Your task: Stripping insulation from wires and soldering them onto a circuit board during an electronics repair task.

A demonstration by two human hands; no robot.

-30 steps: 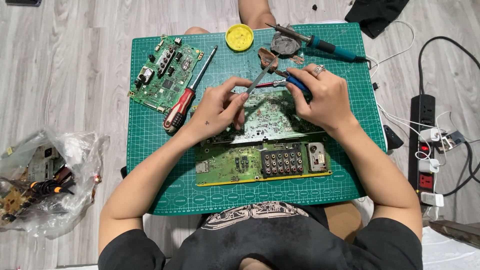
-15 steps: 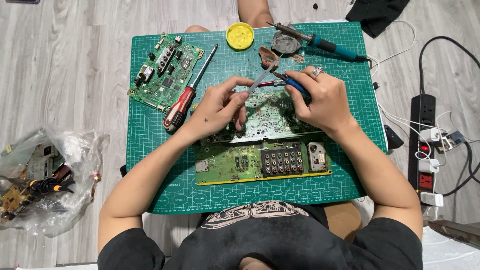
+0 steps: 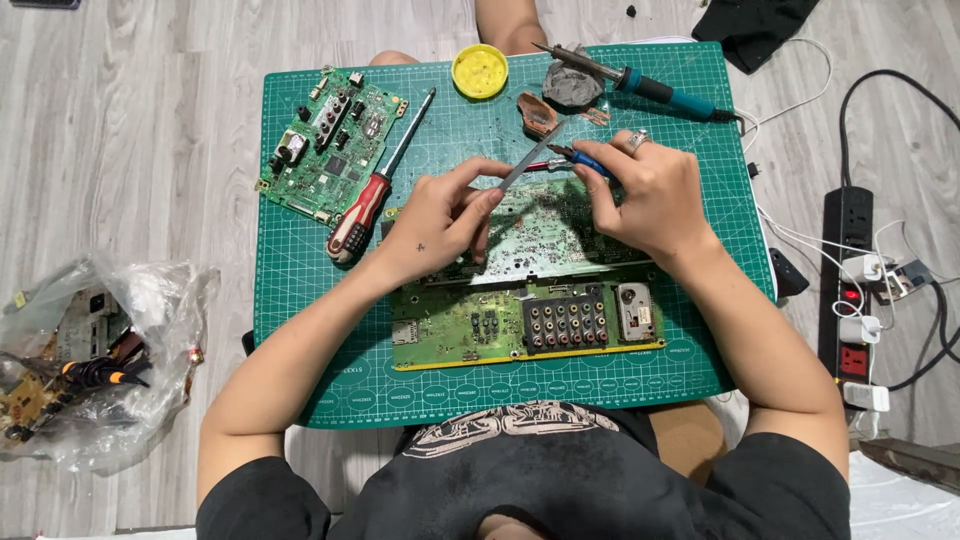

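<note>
So mid-desolder imo: left hand point(image 3: 440, 222) pinching tweezers point(image 3: 528, 157), right hand point(image 3: 645, 190) gripping a blue-handled tool point(image 3: 580, 160), both over the circuit board point(image 3: 540, 235) on the green mat point(image 3: 700, 120). Next needs steady tips w/ the part.

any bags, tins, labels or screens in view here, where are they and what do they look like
Clear plastic bag: on the floor left of the green mat, crumpled, holding circuit boards and parts.
Yellow round tin: top edge of the mat, open, shallow.
Printed markings: white grid and lettering along the mat's edges.
No screens visible.
</note>
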